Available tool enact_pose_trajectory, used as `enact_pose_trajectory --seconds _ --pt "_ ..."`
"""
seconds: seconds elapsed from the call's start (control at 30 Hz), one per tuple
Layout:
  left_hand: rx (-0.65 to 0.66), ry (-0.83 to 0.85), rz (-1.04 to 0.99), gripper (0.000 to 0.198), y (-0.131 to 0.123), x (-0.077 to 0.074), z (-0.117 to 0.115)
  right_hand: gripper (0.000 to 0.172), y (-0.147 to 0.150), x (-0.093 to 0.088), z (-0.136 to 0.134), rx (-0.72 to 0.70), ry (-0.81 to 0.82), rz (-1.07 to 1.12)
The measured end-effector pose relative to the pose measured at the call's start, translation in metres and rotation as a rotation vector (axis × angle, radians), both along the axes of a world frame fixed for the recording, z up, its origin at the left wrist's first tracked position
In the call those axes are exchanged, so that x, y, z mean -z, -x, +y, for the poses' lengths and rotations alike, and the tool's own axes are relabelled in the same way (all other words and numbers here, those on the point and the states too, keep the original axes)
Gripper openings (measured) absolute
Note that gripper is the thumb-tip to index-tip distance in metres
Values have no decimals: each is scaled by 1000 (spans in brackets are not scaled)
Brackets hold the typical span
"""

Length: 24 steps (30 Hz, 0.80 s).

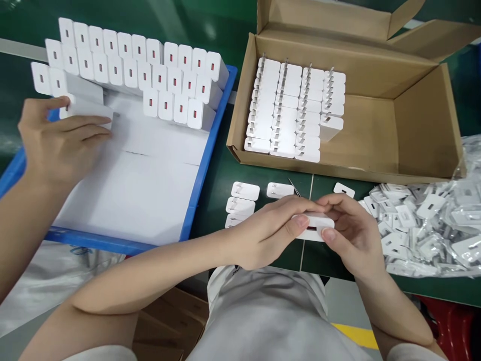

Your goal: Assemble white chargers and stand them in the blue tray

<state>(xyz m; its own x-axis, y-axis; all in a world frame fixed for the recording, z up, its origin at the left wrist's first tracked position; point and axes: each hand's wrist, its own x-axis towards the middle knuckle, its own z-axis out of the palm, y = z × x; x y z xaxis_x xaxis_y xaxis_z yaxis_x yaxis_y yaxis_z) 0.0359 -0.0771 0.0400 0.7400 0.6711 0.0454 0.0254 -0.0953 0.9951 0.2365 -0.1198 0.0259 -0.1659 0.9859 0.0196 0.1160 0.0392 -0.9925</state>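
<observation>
A white USB charger is held between both my hands above the green table, its slot with a red inside facing me. My left hand is closed around its left end, thumb on the front face. My right hand grips the right end between thumb and fingers. Just left of my left hand lie several white chargers with prongs facing up, and another charger sits behind it beside thin pointed metal tips. Beyond my right hand lies a loose white end cap with a slot.
A carton behind my hands holds rows of chargers. Plastic-bagged white end caps are heaped at right. At left, another person's hand touches a charger in a blue tray with rows of chargers.
</observation>
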Motion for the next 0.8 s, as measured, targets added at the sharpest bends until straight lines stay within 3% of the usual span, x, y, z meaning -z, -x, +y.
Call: enact_pose_trajectory --seconds 0.33,0.8 --pt "-13 -112 -27 34 -1 4 -1 20 7 -1 -5 71 77 127" --pt "-37 -56 19 33 -3 6 -4 18 7 6 -3 51 55 150"
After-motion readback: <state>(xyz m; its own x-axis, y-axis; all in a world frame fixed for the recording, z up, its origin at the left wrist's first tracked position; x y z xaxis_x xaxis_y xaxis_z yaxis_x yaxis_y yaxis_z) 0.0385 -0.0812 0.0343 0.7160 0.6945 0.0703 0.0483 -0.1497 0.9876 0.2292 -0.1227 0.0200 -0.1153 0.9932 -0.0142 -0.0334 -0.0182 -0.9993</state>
